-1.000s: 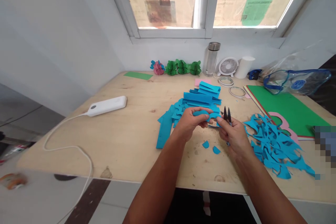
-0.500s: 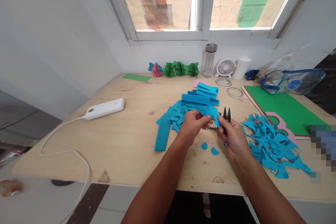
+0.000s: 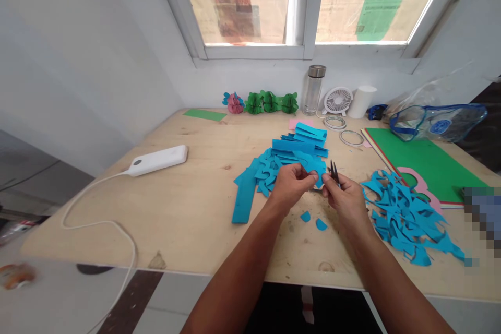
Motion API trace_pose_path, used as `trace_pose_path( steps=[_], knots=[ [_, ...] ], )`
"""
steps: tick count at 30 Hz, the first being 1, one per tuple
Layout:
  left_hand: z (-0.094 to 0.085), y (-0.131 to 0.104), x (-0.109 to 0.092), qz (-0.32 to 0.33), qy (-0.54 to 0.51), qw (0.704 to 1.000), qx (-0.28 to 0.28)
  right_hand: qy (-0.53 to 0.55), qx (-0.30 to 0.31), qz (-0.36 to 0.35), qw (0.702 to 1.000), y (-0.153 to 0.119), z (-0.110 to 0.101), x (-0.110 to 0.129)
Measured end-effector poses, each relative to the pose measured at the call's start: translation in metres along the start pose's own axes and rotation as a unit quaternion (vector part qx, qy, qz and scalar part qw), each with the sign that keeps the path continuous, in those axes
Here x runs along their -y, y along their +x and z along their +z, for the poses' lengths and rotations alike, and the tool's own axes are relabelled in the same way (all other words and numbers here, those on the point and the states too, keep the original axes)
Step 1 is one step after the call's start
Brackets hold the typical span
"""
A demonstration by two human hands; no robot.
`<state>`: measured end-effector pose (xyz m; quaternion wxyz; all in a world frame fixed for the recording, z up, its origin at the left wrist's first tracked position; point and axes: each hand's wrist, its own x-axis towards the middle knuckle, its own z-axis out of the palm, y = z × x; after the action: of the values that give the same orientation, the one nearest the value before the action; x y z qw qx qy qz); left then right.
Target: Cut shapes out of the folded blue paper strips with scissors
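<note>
My left hand (image 3: pixel 291 183) pinches a cut piece of blue paper (image 3: pixel 313 163) between thumb and fingers. Closed round a pair of dark scissors (image 3: pixel 334 174), my right hand (image 3: pixel 344 198) has its thumb and finger at the right edge of that same paper. The blades point up and away, and the handles are mostly hidden in the palm. Two small blue paper offcuts (image 3: pixel 321 224) lie on the table below the hands. Folded blue strips (image 3: pixel 299 147) are stacked behind the paper, with curved blue cut pieces (image 3: pixel 267 172) and a long strip (image 3: pixel 243 201) to the left.
Blue scraps (image 3: pixel 407 219) heap up at the right, beside green sheets (image 3: pixel 426 162) and a pink cutout (image 3: pixel 420 182). Tape rolls (image 3: pixel 351 138), a glass bottle (image 3: pixel 313 91) and a small fan (image 3: pixel 337 100) stand behind. A white power bank (image 3: pixel 158 160) with a cable lies left.
The scissors' blades have come closer together and turned slightly in my right hand. The blue paper has tilted a little between both hands, which stay in nearly the same place.
</note>
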<state>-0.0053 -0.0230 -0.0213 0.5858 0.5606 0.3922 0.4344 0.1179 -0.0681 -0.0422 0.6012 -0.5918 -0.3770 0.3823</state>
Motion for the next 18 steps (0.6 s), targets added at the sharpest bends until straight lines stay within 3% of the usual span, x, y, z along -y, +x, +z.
trace_pose_path(
  steps=[8, 18],
  knots=[
    [-0.0023, 0.0, -0.0001, -0.013, 0.056, 0.998, -0.002, -0.069, 0.025, -0.047, 0.996, -0.0019, -0.0007, 0.0022],
    [-0.0018, -0.0013, -0.007, -0.049, -0.01, 0.998, -0.031, -0.078, 0.013, -0.046, 0.996, -0.0016, -0.0024, 0.0035]
  ],
)
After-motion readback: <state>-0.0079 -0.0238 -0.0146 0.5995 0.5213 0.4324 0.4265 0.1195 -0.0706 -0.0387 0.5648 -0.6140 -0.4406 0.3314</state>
